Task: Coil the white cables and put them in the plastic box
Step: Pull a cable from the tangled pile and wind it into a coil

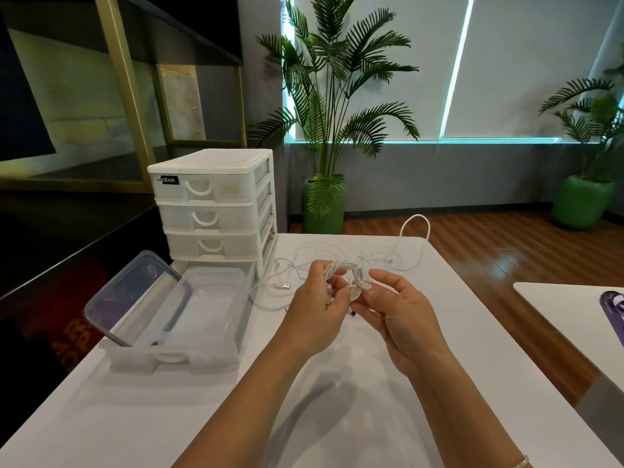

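Reading left to right:
Lid [135, 295]: clear, off the box, propped on edge in the drawer tray beside it.
Plastic box [216, 319]: open on the table [337, 417], seemingly with no cable inside yet.
Drawer unit [211, 204]: white, three drawers in place, behind the box.
Loose cables [280, 285]: white, sprawled uncoiled on the table, one loop [417, 228] rising at the far edge.
Left hand [317, 309]: fingers curled round the bundle.
Coiled cable [351, 275]: white bundle held above the table between both hands.
Right hand [401, 315]: pinching the wrap at the coil's waist.
Progress: early, by my judgement; one coil nearly tied off, nothing boxed, the rest still to wind.
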